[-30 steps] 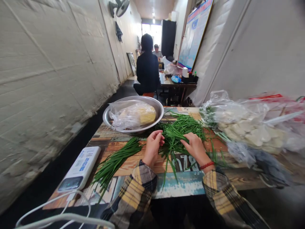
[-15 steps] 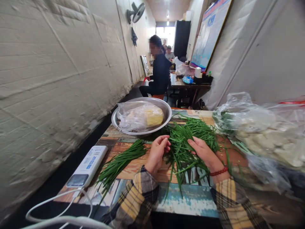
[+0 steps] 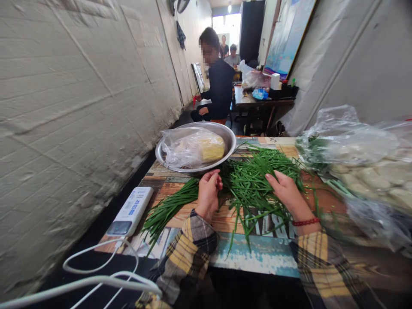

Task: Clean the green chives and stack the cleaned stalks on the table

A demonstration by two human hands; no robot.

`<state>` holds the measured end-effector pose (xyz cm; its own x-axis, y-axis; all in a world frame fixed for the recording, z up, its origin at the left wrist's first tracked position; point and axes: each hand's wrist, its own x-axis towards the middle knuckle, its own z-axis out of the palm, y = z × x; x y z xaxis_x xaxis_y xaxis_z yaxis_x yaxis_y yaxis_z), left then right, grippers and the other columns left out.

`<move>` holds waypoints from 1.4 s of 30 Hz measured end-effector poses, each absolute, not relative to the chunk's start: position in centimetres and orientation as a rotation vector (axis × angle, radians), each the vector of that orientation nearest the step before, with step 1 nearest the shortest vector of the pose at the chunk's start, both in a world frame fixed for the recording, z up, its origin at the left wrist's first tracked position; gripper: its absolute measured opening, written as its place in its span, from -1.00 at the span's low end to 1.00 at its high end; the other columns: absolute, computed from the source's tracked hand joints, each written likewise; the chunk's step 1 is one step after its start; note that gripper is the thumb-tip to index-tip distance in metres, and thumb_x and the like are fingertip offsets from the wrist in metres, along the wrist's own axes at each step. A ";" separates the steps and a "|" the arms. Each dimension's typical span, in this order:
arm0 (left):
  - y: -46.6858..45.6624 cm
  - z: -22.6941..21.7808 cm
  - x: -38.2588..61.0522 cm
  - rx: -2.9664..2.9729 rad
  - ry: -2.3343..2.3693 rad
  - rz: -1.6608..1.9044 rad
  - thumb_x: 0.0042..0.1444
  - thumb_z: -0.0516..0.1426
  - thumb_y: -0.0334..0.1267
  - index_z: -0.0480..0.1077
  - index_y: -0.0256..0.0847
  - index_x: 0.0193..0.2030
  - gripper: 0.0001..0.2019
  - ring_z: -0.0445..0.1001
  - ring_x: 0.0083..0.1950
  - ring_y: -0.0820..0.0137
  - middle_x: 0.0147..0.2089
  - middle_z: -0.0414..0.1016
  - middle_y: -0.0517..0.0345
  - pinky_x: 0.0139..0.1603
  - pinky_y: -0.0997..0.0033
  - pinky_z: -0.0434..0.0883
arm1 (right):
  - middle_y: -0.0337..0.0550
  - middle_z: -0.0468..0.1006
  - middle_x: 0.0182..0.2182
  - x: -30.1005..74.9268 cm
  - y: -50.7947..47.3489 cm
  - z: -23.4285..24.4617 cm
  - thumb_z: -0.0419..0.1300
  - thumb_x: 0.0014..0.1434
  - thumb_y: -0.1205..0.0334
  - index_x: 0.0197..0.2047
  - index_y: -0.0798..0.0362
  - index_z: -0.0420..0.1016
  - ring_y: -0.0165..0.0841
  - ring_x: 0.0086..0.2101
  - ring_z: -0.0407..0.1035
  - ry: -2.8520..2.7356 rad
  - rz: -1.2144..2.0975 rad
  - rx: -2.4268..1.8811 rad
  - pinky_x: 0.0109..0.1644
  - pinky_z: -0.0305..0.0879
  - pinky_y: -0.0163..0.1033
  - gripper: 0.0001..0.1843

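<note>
A loose heap of green garlic chives [image 3: 257, 180] is spread over the wood-patterned table. My right hand [image 3: 288, 193], with a red bead bracelet at the wrist, is at the heap's right side, its thumb over some chives and the other fingers partly hidden. Left of the heap is my left hand [image 3: 210, 193], its fingers curled into a pinch; whatever is between them is too small to make out. Beside and partly behind that hand lies a neat bundle of chives [image 3: 174, 206], the stalks lined up.
A metal basin [image 3: 232, 150] holding a plastic-wrapped yellow item stands behind the bundle. A white power bank [image 3: 133, 210] with white cables [image 3: 96, 279] lies at left. Clear plastic bags [image 3: 357, 141] with pale food and greens fill the right. A person [image 3: 220, 86] sits beyond the table.
The view has tilted down and shifted left. My right hand has moved a little away from my left, lower against the heap. My left hand stays pinched, now nearer the bundle.
</note>
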<state>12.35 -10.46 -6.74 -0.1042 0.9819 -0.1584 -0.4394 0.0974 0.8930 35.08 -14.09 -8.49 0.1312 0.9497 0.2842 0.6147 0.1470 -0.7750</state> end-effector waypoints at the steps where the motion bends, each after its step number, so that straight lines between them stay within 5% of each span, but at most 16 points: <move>1: -10.4 -6.7 12.3 0.692 1.014 1.391 -0.18 0.23 -0.24 0.40 -0.31 -0.25 -0.70 0.21 -0.58 0.63 -0.51 0.30 0.28 -0.57 0.57 0.13 | -0.16 0.53 -0.48 35.0 -14.1 -8.6 -0.06 0.22 -0.09 -0.23 0.08 0.47 -0.30 -0.46 0.39 -1.570 0.520 -1.572 -0.39 0.30 -0.25 -0.55; 6: -10.4 -6.5 12.1 0.657 0.974 1.379 -0.21 0.25 -0.24 0.41 -0.30 -0.27 -0.68 0.21 -0.57 0.63 -0.51 0.30 0.28 -0.56 0.57 0.13 | 0.01 0.56 -0.21 35.1 -14.2 -8.9 0.03 0.20 -0.01 0.03 0.06 0.42 -0.16 -0.22 0.45 -1.634 0.193 -1.681 -0.14 0.33 -0.09 -0.56; 9: -10.5 -6.3 12.1 0.649 0.958 1.383 -0.20 0.25 -0.25 0.42 -0.31 -0.26 -0.69 0.21 -0.57 0.63 -0.51 0.30 0.28 -0.55 0.57 0.14 | 0.06 0.50 -0.09 35.1 -14.4 -8.5 0.03 0.21 0.04 -0.01 0.06 0.46 -0.12 -0.08 0.37 -1.659 -0.031 -1.635 0.01 0.26 -0.02 -0.61; 16: -10.6 -6.0 11.2 0.667 0.945 1.386 -0.14 0.25 -0.25 0.42 -0.30 -0.23 -0.70 0.22 -0.57 0.63 -0.50 0.31 0.28 -0.54 0.56 0.16 | -0.11 0.54 -0.35 32.6 -14.8 -7.9 0.04 0.23 0.11 -0.29 0.00 0.54 -0.27 -0.29 0.39 -1.853 0.180 -1.388 -0.17 0.28 -0.18 -0.73; 23: -10.7 -6.4 10.3 0.704 0.958 1.320 -0.16 0.26 -0.23 0.43 -0.29 -0.25 -0.71 0.22 -0.57 0.63 -0.51 0.31 0.28 -0.56 0.58 0.13 | -0.09 0.53 -0.35 31.1 -15.2 -8.6 0.14 0.17 0.13 -0.27 -0.01 0.54 -0.24 -0.29 0.35 -2.143 0.065 -1.458 -0.18 0.21 -0.16 -0.82; 32: -11.3 -6.4 11.2 0.736 0.871 1.179 -0.13 0.27 -0.22 0.47 -0.30 -0.32 -0.77 0.21 -0.56 0.62 -0.53 0.30 0.25 -0.54 0.59 0.14 | -0.17 0.52 -0.45 31.4 -14.8 -8.6 0.08 0.19 0.10 -0.41 0.03 0.52 -0.33 -0.42 0.35 -1.706 0.410 -1.471 -0.31 0.24 -0.25 -0.73; 42: -12.0 -6.6 11.8 0.937 0.901 1.049 -0.11 0.27 -0.12 0.50 -0.31 -0.30 -0.70 0.21 -0.58 0.62 -0.51 0.32 0.22 -0.59 0.57 0.10 | -0.13 0.58 -0.42 30.9 -15.1 -8.7 0.07 0.17 0.09 -0.30 0.04 0.52 -0.30 -0.40 0.43 -1.635 0.416 -1.507 -0.28 0.31 -0.22 -0.74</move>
